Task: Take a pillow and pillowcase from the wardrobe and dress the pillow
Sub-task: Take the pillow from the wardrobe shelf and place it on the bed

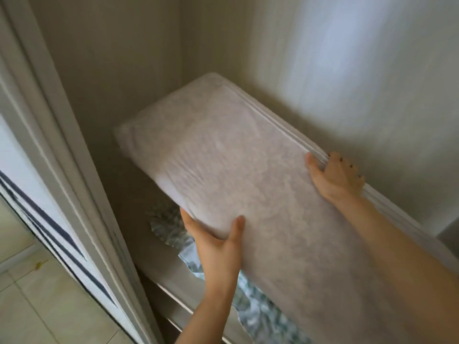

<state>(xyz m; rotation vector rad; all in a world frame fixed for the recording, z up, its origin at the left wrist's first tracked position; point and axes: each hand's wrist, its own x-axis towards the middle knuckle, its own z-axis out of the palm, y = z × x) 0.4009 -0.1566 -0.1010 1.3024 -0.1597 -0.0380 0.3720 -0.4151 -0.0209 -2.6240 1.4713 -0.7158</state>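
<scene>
1. Two hands clamp pillow [248, 170], tilted, half inside wardrobe [111, 70]: left hand [218, 244] on near edge, right hand [335, 177] on far edge, prob. to balance it.
2. Patterned pillowcase [258, 311], likely, lies on shelf beneath.

Two bare forearms, no sleeves in view. Right hand [335, 175]: dark polish on fingernails. Left hand [218, 242]: no rings or watch visible.

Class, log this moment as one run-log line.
stage: lifting pillow from wardrobe | left hand: gripping near edge | right hand: gripping far edge | patterned pillowcase: underneath
</scene>
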